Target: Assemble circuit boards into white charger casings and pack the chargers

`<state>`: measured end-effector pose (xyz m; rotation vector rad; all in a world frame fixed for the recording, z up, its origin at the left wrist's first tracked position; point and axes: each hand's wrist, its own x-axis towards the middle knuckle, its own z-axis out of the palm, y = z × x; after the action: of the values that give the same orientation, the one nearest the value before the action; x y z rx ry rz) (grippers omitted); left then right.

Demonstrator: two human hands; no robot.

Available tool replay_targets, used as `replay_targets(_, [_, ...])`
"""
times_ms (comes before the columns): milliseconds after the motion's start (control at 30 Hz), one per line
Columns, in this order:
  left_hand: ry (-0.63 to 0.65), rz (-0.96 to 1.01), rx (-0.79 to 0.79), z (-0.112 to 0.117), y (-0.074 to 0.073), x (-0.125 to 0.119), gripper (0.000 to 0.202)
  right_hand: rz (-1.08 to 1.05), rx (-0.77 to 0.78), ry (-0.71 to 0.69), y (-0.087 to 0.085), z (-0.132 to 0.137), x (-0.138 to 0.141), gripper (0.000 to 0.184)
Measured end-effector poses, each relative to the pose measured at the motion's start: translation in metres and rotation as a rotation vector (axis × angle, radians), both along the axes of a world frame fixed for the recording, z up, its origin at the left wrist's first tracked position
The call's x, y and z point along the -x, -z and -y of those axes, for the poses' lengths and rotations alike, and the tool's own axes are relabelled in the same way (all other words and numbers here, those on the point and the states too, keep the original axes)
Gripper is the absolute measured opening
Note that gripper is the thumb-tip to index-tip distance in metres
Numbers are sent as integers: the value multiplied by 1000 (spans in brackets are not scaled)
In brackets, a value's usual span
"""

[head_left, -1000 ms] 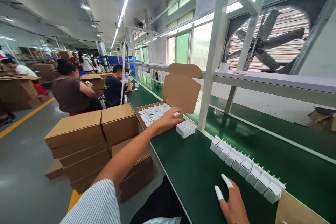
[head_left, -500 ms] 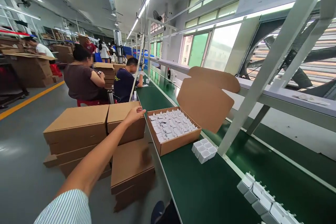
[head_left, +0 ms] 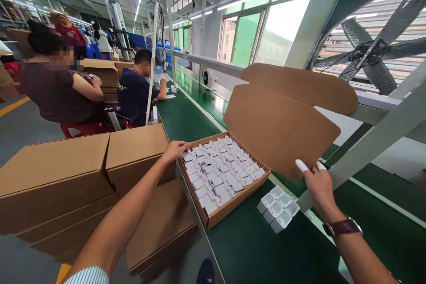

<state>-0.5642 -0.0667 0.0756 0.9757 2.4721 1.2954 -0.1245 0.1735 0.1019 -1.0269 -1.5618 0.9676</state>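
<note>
An open cardboard box (head_left: 229, 211) full of several white chargers (head_left: 219, 171) sits on the green belt (head_left: 253, 248). My left hand (head_left: 175, 149) grips the box's near left rim, fingers curled over the edge. My right hand (head_left: 317, 186), with white finger covers, holds the lower edge of the raised box lid (head_left: 282, 126). A small cluster of white chargers (head_left: 278, 207) lies on the belt just right of the box, between it and my right hand.
Stacks of closed cardboard boxes (head_left: 83, 177) stand left of the belt. A white frame post (head_left: 369, 146) slants behind my right hand. Two seated people (head_left: 53, 93) work further up the line, with a small fan (head_left: 209, 79) and a large wall fan (head_left: 376, 53) beyond.
The view has moved closer to the box. My left hand shifted from the stacked box onto the open box's rim. My right hand came into view and took the lid's edge.
</note>
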Motion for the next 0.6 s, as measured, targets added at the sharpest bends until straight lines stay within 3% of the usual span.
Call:
replay_targets(100, [-32,-44,17,10,1,-4,50,28,39,208,3,-18,14,58])
replay_targets(167, [-70,-60,24,24,3,-10,52,23,17,231,6,-23,22,53])
replay_targets(300, [-179,-70,43,66,9,-33,55,-40,-72,91,5,-23,58,49])
replay_targets(467, [-373,-113,161,118,7,-82,50,-60,-200,-67,0,-23,120,48])
replay_targets(600, [-284,-96,223,148,-5,-99,47,9,-247,-153,0,-28,160,43])
